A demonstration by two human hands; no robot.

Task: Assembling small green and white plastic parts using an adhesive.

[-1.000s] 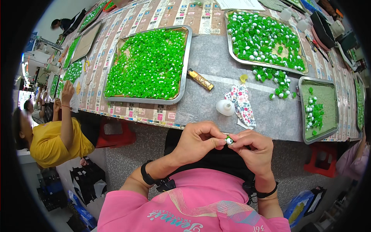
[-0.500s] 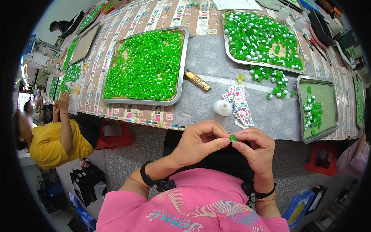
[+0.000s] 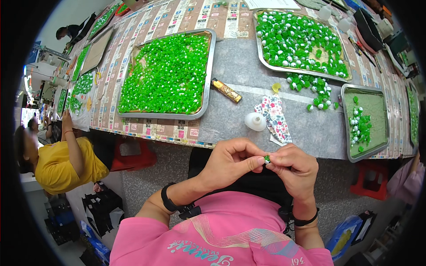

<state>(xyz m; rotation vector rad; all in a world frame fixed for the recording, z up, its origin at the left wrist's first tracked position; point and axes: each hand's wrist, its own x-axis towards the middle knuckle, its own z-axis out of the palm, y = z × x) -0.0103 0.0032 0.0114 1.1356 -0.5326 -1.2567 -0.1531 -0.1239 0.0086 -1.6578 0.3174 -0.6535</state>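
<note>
Between my two hands, just off the near table edge, is a small green and white piece [image 3: 267, 159]. My left hand [image 3: 235, 160] pinches it from one side with thumb and forefinger. From the other side, the thumb and fingers of my right hand [image 3: 293, 167] press on it, covering much of it. Beyond my hands, a white squeeze bottle [image 3: 255, 122] stands beside a folded floral cloth [image 3: 276, 119]. Loose green and white pieces [image 3: 316, 91] lie on the grey sheet [image 3: 235, 66], farther off to the right.
A large metal tray [image 3: 208, 75] of green pieces stands left; another tray [image 3: 284, 69] stands far right, with a smaller one [image 3: 377, 119] near it. A gold lighter-shaped object [image 3: 226, 90] lies mid-table. At left sits a person in yellow [image 3: 66, 164]; red stools [image 3: 370, 181] are below.
My right fingers have closed further over the small piece, so less of it shows. The person in yellow at left has lowered their raised hand toward the table.
</note>
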